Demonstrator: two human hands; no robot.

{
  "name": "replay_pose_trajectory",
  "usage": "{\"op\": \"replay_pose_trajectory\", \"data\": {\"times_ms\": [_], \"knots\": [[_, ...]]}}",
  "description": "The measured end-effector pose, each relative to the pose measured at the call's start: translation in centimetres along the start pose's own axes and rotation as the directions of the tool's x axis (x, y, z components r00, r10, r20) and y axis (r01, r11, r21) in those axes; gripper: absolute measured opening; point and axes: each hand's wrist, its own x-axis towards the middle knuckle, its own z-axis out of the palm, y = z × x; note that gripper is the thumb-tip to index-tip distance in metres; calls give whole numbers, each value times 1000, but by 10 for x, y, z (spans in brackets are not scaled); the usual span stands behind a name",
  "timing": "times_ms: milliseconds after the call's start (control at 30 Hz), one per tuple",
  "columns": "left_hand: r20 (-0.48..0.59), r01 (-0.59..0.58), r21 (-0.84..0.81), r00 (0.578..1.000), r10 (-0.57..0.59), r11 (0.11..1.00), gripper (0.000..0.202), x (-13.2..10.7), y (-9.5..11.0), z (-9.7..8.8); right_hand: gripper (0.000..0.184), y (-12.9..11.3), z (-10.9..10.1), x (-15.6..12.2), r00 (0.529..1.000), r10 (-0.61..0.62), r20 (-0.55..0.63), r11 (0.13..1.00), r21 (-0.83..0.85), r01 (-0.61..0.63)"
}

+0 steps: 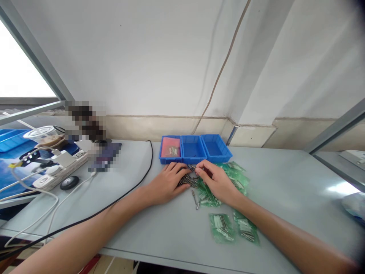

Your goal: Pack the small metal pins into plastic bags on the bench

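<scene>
Nearest on the bench (159,224), 2 small clear green bags lie side by side: the left bag (222,228) shows pale pieces next to slim metal ones, and the right bag (246,228), partly covered by the right forearm, shows a similar mix. Just beyond, 2 loose metal pieces (194,197) lie well apart from the bags. The left hand (167,184) rests over a pile of metal pins (188,182), fingers loosely spread and thumb apart; its palm and fingers hide part of the pile, so the number of pins cannot be told. The right hand (215,179) has thumb and forefinger pinched on a slim piece (193,167) above the pile's far edge — only a bit of it shows. Beneath and beside that hand is a heap of more green bags (241,179), overlapping, their contents mostly blurred. Behind stand 3 blue bins in a row: the left bin (171,160) holds a pink bag (171,142) with small pale parts at its near end, the middle bin (194,156) has a faint dark speck on its floor, and the right bin (218,155) shows bare blue plastic. Off to the left, a lidded cup (44,133) stands behind a power strip (68,167) — the patch near it is pixelated past reading.
</scene>
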Motion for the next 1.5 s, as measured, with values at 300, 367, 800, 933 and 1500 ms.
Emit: {"op": "replay_pose_trajectory", "data": {"times_ms": [300,367,800,933,1500], "knots": [[2,2,1,1000,-2,1000,42,1,1,-1,25,0,0,0,999,-5,35,1000,-9,5],[-1,-8,2,1000,8,1000,43,0,0,0,25,-1,0,-1,999,-6,51,1000,-19,7],[-6,-12,13,1000,12,1000,41,0,-2,2,27,-4,0,-1,998,-10,63,1000,-28,12],[5,-8,20,1000,8,1000,42,0,-1,1,27,-4,0,-1,997,-8,73,1000,-25,10],[12,-9,19,1000,9,1000,40,0,-1,1,26,-5,0,-2,994,-14,110,998,-52,20]]}}
